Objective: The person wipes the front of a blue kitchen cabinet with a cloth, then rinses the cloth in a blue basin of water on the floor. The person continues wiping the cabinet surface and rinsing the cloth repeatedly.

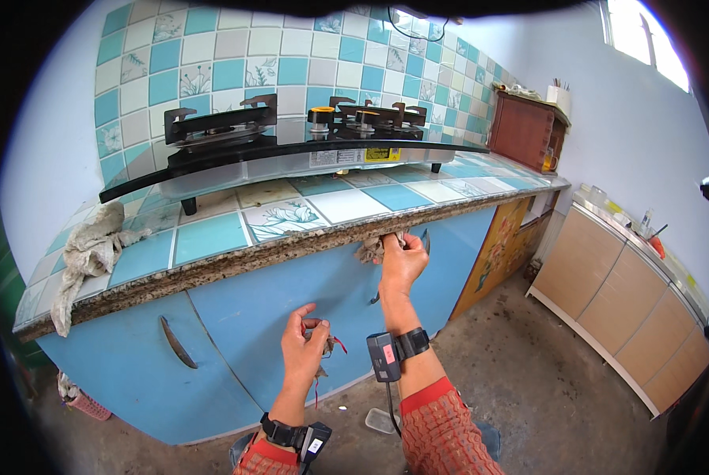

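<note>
The crumpled brownish cloth (368, 250) is at the front of the blue cabinet (449, 245), just below the tabletop's rim, bunched in the right hand (404, 260); those fingers are curled in around it, probably because a wad is easier to control than a loose sheet, though whether it presses on the door cannot be told. Lower down, the left hand (303, 346) is loosely curled, thumb near the index finger, with a small ragged thing trailing red string (339, 345) at the fingers; its grip is partly hidden, and the light hold perhaps suits something so flimsy. Above, the tiled tabletop (209, 237) carries the gas stove (247, 170), raised on short feet (189, 207), which leave a gap beneath it. A pale cloth (93, 245) lies at the left corner, one end drooping over the edge, seemingly held there by its own weight. Below, a clear plastic tray (380, 420) rests on the floor, near the cabinet's base.
</note>
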Action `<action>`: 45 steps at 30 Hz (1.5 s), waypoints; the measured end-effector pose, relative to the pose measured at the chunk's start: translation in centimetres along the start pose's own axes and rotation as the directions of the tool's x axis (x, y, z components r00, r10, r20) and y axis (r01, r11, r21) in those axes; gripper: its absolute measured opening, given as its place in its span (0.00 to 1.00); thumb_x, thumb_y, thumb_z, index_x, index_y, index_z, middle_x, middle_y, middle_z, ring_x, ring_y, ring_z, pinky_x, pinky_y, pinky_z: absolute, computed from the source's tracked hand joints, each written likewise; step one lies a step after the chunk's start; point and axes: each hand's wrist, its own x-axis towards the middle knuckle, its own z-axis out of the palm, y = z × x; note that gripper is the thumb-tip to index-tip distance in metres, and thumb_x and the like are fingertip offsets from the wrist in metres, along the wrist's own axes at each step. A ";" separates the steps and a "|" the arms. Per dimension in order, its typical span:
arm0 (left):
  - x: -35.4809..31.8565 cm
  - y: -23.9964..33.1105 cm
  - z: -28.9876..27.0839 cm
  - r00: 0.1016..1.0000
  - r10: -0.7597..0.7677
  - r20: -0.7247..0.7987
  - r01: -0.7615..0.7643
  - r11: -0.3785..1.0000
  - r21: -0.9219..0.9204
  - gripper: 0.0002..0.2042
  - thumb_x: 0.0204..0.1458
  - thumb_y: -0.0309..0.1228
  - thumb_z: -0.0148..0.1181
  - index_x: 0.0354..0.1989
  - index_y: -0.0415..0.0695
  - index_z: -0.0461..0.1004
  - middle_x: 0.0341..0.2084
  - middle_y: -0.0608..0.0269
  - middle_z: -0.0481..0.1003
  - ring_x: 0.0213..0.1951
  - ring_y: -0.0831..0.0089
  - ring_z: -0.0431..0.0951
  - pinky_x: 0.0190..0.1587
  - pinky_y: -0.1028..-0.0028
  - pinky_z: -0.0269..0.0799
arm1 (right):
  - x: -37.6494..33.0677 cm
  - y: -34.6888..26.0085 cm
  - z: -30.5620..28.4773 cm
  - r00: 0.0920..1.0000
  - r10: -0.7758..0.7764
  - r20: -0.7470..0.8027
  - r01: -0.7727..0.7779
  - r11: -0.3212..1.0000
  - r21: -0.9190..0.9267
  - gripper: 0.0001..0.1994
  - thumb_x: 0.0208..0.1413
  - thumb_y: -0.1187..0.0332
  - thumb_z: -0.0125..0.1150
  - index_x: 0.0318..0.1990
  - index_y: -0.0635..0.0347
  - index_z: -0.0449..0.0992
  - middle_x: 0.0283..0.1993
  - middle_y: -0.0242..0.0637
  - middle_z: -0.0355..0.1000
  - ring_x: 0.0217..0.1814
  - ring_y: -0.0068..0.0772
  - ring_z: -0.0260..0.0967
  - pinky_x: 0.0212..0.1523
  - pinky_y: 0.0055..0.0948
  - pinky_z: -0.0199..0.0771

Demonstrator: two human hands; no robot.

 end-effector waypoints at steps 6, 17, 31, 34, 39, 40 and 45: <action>-0.1 0.1 0.4 0.995 -0.091 0.037 0.094 0.993 -0.078 0.20 0.52 0.29 0.58 0.54 0.36 0.67 0.32 0.60 0.76 0.31 0.77 0.75 0.33 0.75 0.71 | -4.9 2.1 0.5 0.959 -0.132 0.250 0.177 0.970 -0.166 0.08 0.44 0.74 0.67 0.29 0.67 0.73 0.25 0.29 0.69 0.26 0.16 0.61 0.27 0.21 0.64; -0.1 0.0 0.0 0.999 -0.027 0.023 0.028 0.999 -0.020 0.20 0.52 0.30 0.59 0.53 0.37 0.69 0.31 0.60 0.76 0.30 0.78 0.75 0.33 0.75 0.72 | -1.8 0.6 -0.2 0.988 -0.153 0.019 0.153 0.957 -0.247 0.10 0.44 0.72 0.66 0.30 0.71 0.74 0.25 0.36 0.73 0.25 0.22 0.65 0.27 0.28 0.70; -0.4 -0.3 0.2 0.999 -0.006 0.034 0.007 1.000 -0.027 0.18 0.52 0.29 0.59 0.51 0.37 0.70 0.32 0.61 0.75 0.30 0.81 0.73 0.33 0.78 0.70 | 1.1 1.1 -1.4 0.999 -0.027 0.033 0.030 0.994 -0.103 0.10 0.47 0.75 0.64 0.33 0.72 0.72 0.25 0.38 0.72 0.24 0.25 0.68 0.24 0.31 0.71; -0.4 -0.2 0.4 0.999 0.003 0.032 -0.002 0.999 -0.032 0.17 0.52 0.29 0.60 0.50 0.38 0.71 0.31 0.63 0.75 0.29 0.82 0.72 0.31 0.79 0.69 | -2.5 2.9 -2.5 0.931 -0.273 0.241 0.341 0.885 -0.316 0.09 0.48 0.74 0.65 0.34 0.70 0.72 0.28 0.41 0.72 0.27 0.35 0.71 0.27 0.35 0.72; -0.4 -0.1 0.5 0.999 -0.027 0.037 0.028 0.999 -0.034 0.16 0.52 0.28 0.60 0.49 0.38 0.72 0.30 0.65 0.75 0.27 0.84 0.71 0.29 0.80 0.68 | -5.7 4.9 -6.1 0.823 -0.383 0.419 0.564 0.641 -0.521 0.10 0.46 0.73 0.67 0.33 0.68 0.73 0.32 0.47 0.71 0.32 0.46 0.70 0.32 0.39 0.70; -0.4 -0.1 0.5 0.999 -0.017 0.039 0.018 0.999 -0.037 0.16 0.52 0.27 0.60 0.49 0.38 0.72 0.30 0.65 0.74 0.27 0.84 0.71 0.29 0.80 0.67 | -5.8 4.8 -6.4 0.820 -0.376 0.432 0.566 0.642 -0.517 0.10 0.46 0.73 0.67 0.34 0.69 0.74 0.31 0.48 0.70 0.30 0.49 0.69 0.31 0.39 0.69; -0.5 -0.2 0.5 0.999 -0.019 0.047 0.021 0.998 -0.054 0.16 0.52 0.28 0.60 0.49 0.38 0.72 0.29 0.66 0.74 0.26 0.84 0.70 0.28 0.80 0.67 | -4.2 3.8 -4.6 0.825 -0.462 0.325 0.564 0.705 -0.430 0.10 0.48 0.74 0.66 0.35 0.71 0.74 0.31 0.48 0.70 0.31 0.49 0.69 0.31 0.40 0.69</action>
